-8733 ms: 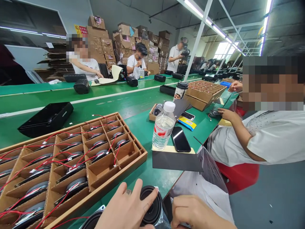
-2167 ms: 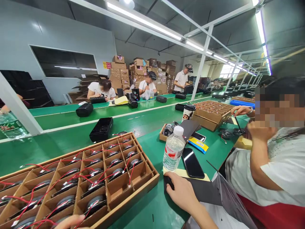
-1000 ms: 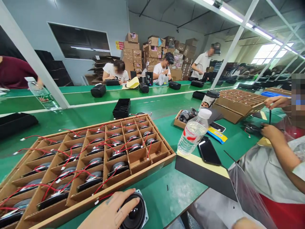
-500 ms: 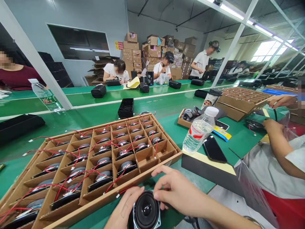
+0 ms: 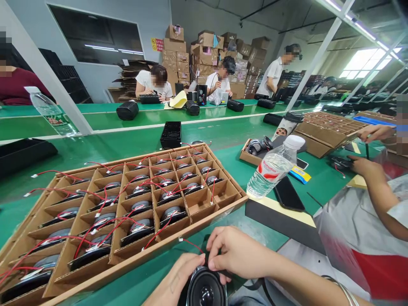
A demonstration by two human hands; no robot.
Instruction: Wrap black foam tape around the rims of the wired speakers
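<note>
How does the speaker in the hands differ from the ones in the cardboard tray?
The held speaker sits between the left hand and right hand; the tray speaker leans in a compartment of the cardboard tray. The held speaker shows a black cone; the tray speaker shows a grey face. Both are round.

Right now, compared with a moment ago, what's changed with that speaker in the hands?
The right hand has come over to join the left hand on the round speaker, which now sits lower in view. The cardboard tray of speakers and the water bottle stayed put.
</note>
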